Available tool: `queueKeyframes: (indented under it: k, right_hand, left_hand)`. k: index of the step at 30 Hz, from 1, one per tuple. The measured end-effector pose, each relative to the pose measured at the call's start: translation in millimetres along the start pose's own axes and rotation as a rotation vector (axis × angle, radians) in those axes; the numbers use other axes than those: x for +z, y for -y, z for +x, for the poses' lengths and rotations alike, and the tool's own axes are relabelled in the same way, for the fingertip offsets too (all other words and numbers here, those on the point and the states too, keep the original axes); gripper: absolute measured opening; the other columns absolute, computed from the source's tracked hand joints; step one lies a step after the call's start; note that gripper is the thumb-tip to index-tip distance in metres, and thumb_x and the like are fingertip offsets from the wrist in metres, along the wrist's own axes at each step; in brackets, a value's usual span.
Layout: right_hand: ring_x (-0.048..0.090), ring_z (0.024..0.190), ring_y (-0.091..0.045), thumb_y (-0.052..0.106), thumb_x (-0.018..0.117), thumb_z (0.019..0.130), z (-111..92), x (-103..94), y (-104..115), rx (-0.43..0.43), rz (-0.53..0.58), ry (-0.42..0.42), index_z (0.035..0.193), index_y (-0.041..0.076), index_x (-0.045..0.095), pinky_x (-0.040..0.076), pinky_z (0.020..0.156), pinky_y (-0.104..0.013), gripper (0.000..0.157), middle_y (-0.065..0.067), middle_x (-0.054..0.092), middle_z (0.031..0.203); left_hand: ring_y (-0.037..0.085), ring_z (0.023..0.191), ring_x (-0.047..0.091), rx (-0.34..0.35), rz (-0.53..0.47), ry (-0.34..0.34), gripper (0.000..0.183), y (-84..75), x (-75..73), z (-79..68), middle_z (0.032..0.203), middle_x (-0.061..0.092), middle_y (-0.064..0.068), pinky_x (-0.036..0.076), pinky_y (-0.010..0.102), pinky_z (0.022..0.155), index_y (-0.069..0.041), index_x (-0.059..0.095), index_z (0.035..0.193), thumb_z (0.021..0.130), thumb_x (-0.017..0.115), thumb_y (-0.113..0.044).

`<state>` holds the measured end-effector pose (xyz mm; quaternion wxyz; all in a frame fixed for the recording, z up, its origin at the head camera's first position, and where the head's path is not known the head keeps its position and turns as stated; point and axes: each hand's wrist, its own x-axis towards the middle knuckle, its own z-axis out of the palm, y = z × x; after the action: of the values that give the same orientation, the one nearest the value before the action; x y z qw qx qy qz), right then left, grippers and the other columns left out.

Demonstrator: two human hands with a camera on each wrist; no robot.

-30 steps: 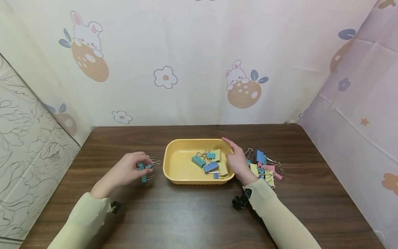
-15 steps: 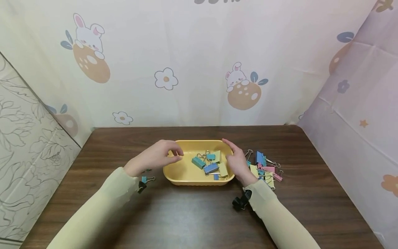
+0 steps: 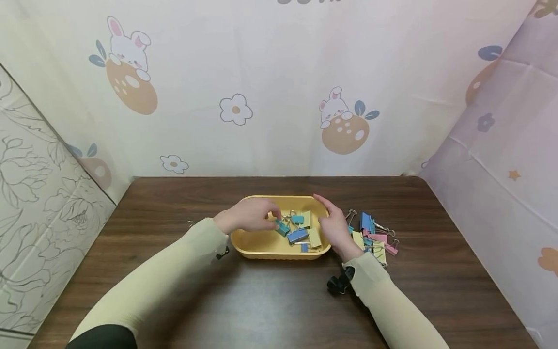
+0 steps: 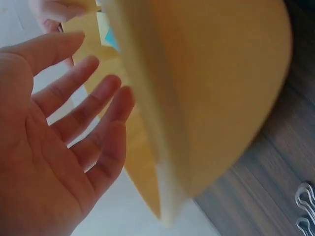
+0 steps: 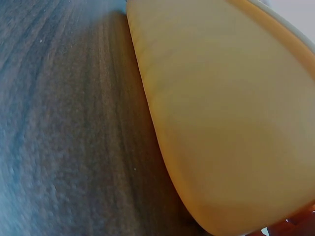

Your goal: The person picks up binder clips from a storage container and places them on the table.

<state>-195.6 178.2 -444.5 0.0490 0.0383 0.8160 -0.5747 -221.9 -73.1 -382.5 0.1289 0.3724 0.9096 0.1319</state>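
Note:
My left hand reaches over the left half of a yellow plastic tray. Its fingertips are right by a teal binder clip lying inside. In the left wrist view, that hand's fingers are loosely spread with nothing between them. My right hand grips the tray's right end, thumb over the inside of the rim and fingers outside. More clips lie in the tray's right half, among them a blue clip and a yellow clip. The right wrist view shows mostly the tray's outer wall.
A heap of blue, pink and yellow binder clips lies on the dark wooden table right of the tray. To the left, a wire clip handle shows past my left sleeve, which hides what lies beneath. A patterned curtain hangs behind.
My left hand has moved right, from the teal clips on the table to over the tray, near the clips inside. My right hand has stayed on the tray's right end.

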Motion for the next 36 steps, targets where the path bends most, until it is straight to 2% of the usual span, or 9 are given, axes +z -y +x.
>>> queueKeyframes:
  k: [4, 9, 13, 18, 24, 30, 36]
  right_hand:
    - [0.044, 0.129, -0.029, -0.007, 0.041, 0.094, 0, 0.3, 0, 0.013, 0.001, -0.003, 0.151, 0.029, 0.043, 0.045, 0.086, -0.037, 0.068, -0.004, 0.034, 0.158]
    - [0.045, 0.128, -0.029, -0.007, 0.04, 0.095, -1, -0.2, 1, 0.024, -0.005, 0.001, 0.151, 0.031, 0.042, 0.044, 0.082, -0.036, 0.068, -0.005, 0.033, 0.159]
    - [0.043, 0.132, -0.029, -0.007, 0.04, 0.096, -1, -0.1, 1, 0.024, -0.007, 0.005, 0.152, 0.031, 0.042, 0.042, 0.086, -0.037, 0.068, -0.005, 0.032, 0.159]
    - [0.044, 0.13, -0.029, -0.006, 0.04, 0.096, -1, -0.2, 1, 0.013, -0.014, 0.003, 0.152, 0.031, 0.042, 0.043, 0.083, -0.037, 0.067, -0.005, 0.032, 0.159]
    - [0.045, 0.128, -0.029, -0.006, 0.04, 0.095, -1, 0.0, 1, 0.005, -0.009, 0.002, 0.152, 0.029, 0.042, 0.043, 0.083, -0.036, 0.067, -0.006, 0.033, 0.159]
    - [0.042, 0.131, -0.028, -0.007, 0.04, 0.095, -2, 0.7, 1, 0.01, -0.003, 0.005, 0.152, 0.029, 0.042, 0.041, 0.088, -0.038, 0.068, -0.005, 0.032, 0.159]
    - [0.044, 0.129, -0.029, -0.007, 0.04, 0.095, -2, 0.3, 2, 0.011, -0.008, 0.002, 0.152, 0.03, 0.042, 0.044, 0.079, -0.035, 0.068, -0.004, 0.032, 0.159]
  left_hand:
    - [0.012, 0.089, 0.059, -0.025, 0.043, -0.004, 0.026, -4.8, 3.7, 10.2, 0.114, 0.067, -0.002, 0.049, 0.031, 0.083, -0.016, 0.072, 0.11, 0.092, 0.069, -0.034]
    - [0.011, 0.094, 0.06, -0.076, 0.073, -0.004, 0.029, -10.3, 7.5, 16.7, 0.11, 0.067, -0.003, 0.05, 0.033, 0.084, -0.016, 0.072, 0.109, 0.09, 0.069, -0.037]
    - [0.011, 0.085, 0.059, -0.114, 0.077, 0.019, 0.029, -12.5, 11.3, 18.8, 0.099, 0.065, -0.006, 0.05, 0.032, 0.074, -0.016, 0.071, 0.105, 0.087, 0.071, -0.04]
    - [0.012, 0.075, 0.054, -0.149, 0.062, 0.05, 0.035, -14.0, 16.4, 19.6, 0.087, 0.06, -0.007, 0.046, 0.029, 0.065, -0.015, 0.069, 0.1, 0.084, 0.076, -0.045]
    - [0.013, 0.078, 0.052, -0.165, 0.068, 0.043, 0.034, -16.4, 20.7, 19.0, 0.092, 0.057, -0.005, 0.045, 0.028, 0.066, -0.015, 0.069, 0.097, 0.083, 0.077, -0.045]
    - [0.014, 0.077, 0.049, -0.175, 0.095, 0.032, 0.026, -18.1, 22.3, 16.0, 0.088, 0.052, -0.003, 0.041, 0.028, 0.064, -0.017, 0.065, 0.083, 0.084, 0.077, -0.04]
    - [0.013, 0.075, 0.048, -0.196, 0.061, 0.015, 0.03, -14.9, 22.3, 13.1, 0.081, 0.053, -0.002, 0.039, 0.027, 0.061, -0.017, 0.058, 0.071, 0.083, 0.077, -0.037]
